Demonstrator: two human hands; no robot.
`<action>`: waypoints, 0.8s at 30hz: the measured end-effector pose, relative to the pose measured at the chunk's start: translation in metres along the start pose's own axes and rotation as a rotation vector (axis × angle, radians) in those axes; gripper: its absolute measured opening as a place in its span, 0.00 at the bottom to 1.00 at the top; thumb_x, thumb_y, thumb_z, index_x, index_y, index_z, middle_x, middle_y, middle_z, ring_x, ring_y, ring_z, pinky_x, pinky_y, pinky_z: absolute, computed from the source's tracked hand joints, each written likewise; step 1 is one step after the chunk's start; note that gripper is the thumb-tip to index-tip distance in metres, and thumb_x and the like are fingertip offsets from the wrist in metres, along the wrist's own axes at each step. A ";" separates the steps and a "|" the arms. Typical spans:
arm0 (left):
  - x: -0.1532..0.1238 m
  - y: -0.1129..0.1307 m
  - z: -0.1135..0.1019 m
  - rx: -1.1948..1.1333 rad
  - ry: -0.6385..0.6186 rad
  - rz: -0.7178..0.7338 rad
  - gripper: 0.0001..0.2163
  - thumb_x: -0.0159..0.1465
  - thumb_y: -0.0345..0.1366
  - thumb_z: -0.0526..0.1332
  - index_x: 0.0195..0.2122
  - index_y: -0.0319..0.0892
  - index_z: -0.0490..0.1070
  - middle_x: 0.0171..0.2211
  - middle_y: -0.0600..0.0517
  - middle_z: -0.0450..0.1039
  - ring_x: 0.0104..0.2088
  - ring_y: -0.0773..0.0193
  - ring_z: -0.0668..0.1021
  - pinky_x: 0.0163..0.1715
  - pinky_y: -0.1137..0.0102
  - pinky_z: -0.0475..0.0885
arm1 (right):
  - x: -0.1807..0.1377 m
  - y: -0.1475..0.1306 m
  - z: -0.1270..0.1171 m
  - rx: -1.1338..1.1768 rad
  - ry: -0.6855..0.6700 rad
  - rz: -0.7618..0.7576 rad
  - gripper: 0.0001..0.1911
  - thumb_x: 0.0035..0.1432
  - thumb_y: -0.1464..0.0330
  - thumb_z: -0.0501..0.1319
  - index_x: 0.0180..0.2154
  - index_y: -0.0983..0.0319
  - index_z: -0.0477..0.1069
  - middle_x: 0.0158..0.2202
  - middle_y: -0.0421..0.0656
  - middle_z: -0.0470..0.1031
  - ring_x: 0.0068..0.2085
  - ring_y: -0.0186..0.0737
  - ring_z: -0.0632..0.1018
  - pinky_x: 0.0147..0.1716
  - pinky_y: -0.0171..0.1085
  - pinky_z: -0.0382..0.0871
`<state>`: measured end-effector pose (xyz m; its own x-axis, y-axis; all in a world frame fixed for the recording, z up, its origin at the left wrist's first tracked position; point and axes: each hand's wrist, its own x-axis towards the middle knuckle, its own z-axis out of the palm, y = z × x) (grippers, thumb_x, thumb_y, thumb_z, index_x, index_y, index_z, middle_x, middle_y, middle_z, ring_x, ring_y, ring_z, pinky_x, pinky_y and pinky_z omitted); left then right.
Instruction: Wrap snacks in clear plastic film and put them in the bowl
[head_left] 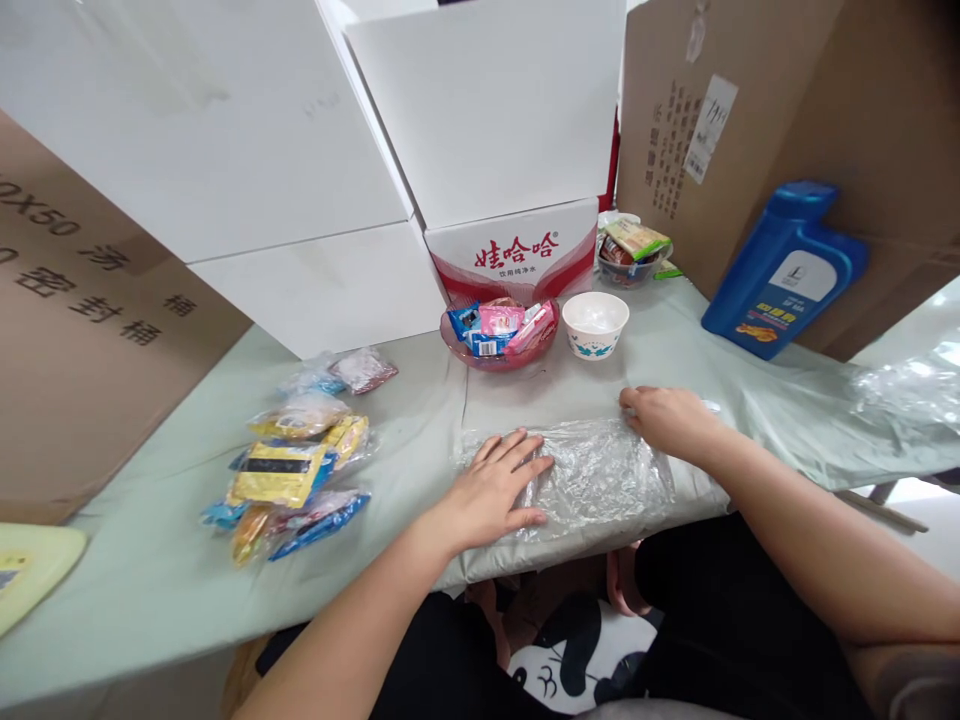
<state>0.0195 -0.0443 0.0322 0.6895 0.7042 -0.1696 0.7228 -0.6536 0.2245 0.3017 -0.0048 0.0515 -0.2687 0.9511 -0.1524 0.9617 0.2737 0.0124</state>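
A crinkled clear plastic bag (592, 470) lies flat on the pale green tablecloth (150, 580) near the front edge. My left hand (499, 490) rests palm down on the bag's left end, fingers spread. My right hand (664, 418) sits on the bag's upper right corner with fingers curled at its edge. Just behind the bag stand a pink glass bowl (499, 350) with several wrapped snacks and a white paper bowl (595, 323).
A pile of bagged snack packets (296, 470) lies to the left. A blue oil jug (787, 270) leans at the right. White boxes (480, 110), a red-and-white water carton (517, 255) and brown cardboard (90, 330) wall the back. More clear plastic (907, 390) lies far right.
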 end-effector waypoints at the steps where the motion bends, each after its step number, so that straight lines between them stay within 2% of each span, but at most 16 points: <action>1: 0.001 -0.001 0.002 0.011 0.004 -0.015 0.31 0.62 0.54 0.61 0.64 0.49 0.59 0.69 0.47 0.51 0.69 0.49 0.51 0.66 0.51 0.47 | -0.002 0.000 -0.004 -0.011 0.037 0.033 0.10 0.62 0.71 0.53 0.43 0.62 0.71 0.41 0.51 0.77 0.42 0.50 0.78 0.35 0.41 0.66; 3: 0.002 -0.004 0.004 0.025 0.014 -0.028 0.32 0.63 0.55 0.58 0.64 0.49 0.58 0.69 0.47 0.49 0.69 0.49 0.49 0.66 0.50 0.46 | -0.009 -0.006 -0.008 0.037 0.144 -0.023 0.11 0.63 0.71 0.53 0.44 0.62 0.72 0.42 0.52 0.76 0.45 0.50 0.76 0.40 0.42 0.68; 5: 0.005 -0.006 0.005 0.028 0.019 -0.027 0.32 0.63 0.56 0.57 0.65 0.49 0.57 0.69 0.47 0.48 0.69 0.49 0.49 0.66 0.50 0.45 | -0.016 -0.019 -0.007 0.155 0.210 -0.229 0.13 0.65 0.68 0.53 0.47 0.61 0.73 0.47 0.51 0.75 0.50 0.48 0.74 0.48 0.44 0.67; 7: 0.008 -0.009 0.006 0.029 0.025 -0.026 0.32 0.64 0.57 0.55 0.66 0.49 0.55 0.70 0.48 0.45 0.69 0.49 0.47 0.66 0.49 0.44 | -0.021 -0.034 0.001 0.242 0.167 -0.472 0.20 0.65 0.61 0.56 0.56 0.60 0.69 0.58 0.52 0.69 0.59 0.51 0.68 0.57 0.49 0.61; 9: 0.011 -0.018 0.007 0.044 0.037 -0.043 0.32 0.65 0.56 0.54 0.67 0.50 0.53 0.70 0.49 0.44 0.70 0.49 0.46 0.66 0.48 0.42 | -0.020 -0.042 0.013 0.251 0.057 -0.608 0.37 0.59 0.50 0.60 0.64 0.62 0.60 0.66 0.54 0.57 0.67 0.59 0.55 0.62 0.57 0.50; 11: 0.012 -0.033 0.007 0.072 0.058 -0.102 0.31 0.66 0.54 0.53 0.67 0.50 0.52 0.70 0.49 0.44 0.70 0.48 0.46 0.66 0.47 0.42 | -0.015 -0.042 0.026 0.233 -0.040 -0.627 0.51 0.53 0.42 0.60 0.67 0.64 0.51 0.69 0.56 0.47 0.69 0.65 0.44 0.63 0.62 0.41; 14: 0.008 -0.056 0.004 0.129 0.159 -0.288 0.29 0.67 0.49 0.55 0.67 0.47 0.54 0.70 0.44 0.46 0.69 0.43 0.48 0.64 0.43 0.45 | -0.007 -0.033 0.038 0.220 -0.061 -0.588 0.56 0.51 0.38 0.57 0.69 0.65 0.46 0.70 0.56 0.43 0.69 0.66 0.40 0.63 0.62 0.35; 17: -0.002 -0.063 -0.007 0.178 0.363 -0.418 0.22 0.66 0.41 0.57 0.60 0.39 0.64 0.65 0.38 0.56 0.66 0.39 0.56 0.61 0.45 0.53 | -0.006 -0.026 0.038 0.204 0.010 -0.580 0.54 0.51 0.39 0.58 0.68 0.65 0.49 0.70 0.57 0.43 0.69 0.66 0.42 0.63 0.62 0.36; 19: -0.010 -0.056 -0.017 0.121 0.426 -0.361 0.14 0.65 0.37 0.58 0.49 0.39 0.72 0.55 0.40 0.67 0.58 0.45 0.67 0.57 0.53 0.62 | -0.008 -0.023 0.033 0.189 0.082 -0.579 0.47 0.52 0.44 0.61 0.65 0.63 0.56 0.68 0.56 0.50 0.68 0.65 0.49 0.63 0.61 0.44; 20: -0.014 -0.050 -0.021 0.056 0.390 -0.293 0.10 0.64 0.37 0.59 0.43 0.40 0.73 0.49 0.43 0.70 0.53 0.49 0.71 0.53 0.57 0.66 | -0.009 -0.022 0.030 0.187 0.119 -0.575 0.41 0.54 0.47 0.63 0.62 0.63 0.62 0.66 0.56 0.55 0.66 0.63 0.54 0.61 0.58 0.50; 22: -0.022 -0.037 -0.029 -0.085 0.197 -0.145 0.07 0.59 0.39 0.63 0.35 0.43 0.72 0.40 0.49 0.71 0.45 0.56 0.73 0.45 0.64 0.70 | -0.010 -0.019 0.023 0.190 0.163 -0.572 0.24 0.57 0.57 0.64 0.52 0.63 0.71 0.58 0.55 0.67 0.59 0.56 0.65 0.56 0.52 0.61; 24: -0.027 -0.027 -0.032 -0.133 0.030 -0.102 0.08 0.54 0.38 0.67 0.32 0.44 0.71 0.37 0.52 0.70 0.42 0.56 0.72 0.40 0.66 0.69 | -0.010 -0.014 0.016 0.190 0.145 -0.587 0.10 0.58 0.66 0.62 0.40 0.63 0.75 0.46 0.52 0.73 0.49 0.50 0.72 0.49 0.46 0.67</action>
<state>-0.0207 -0.0368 0.0611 0.6099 0.7741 -0.1698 0.7748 -0.5374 0.3330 0.2916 -0.0208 0.0367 -0.7461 0.6635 0.0553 0.6409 0.7382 -0.2103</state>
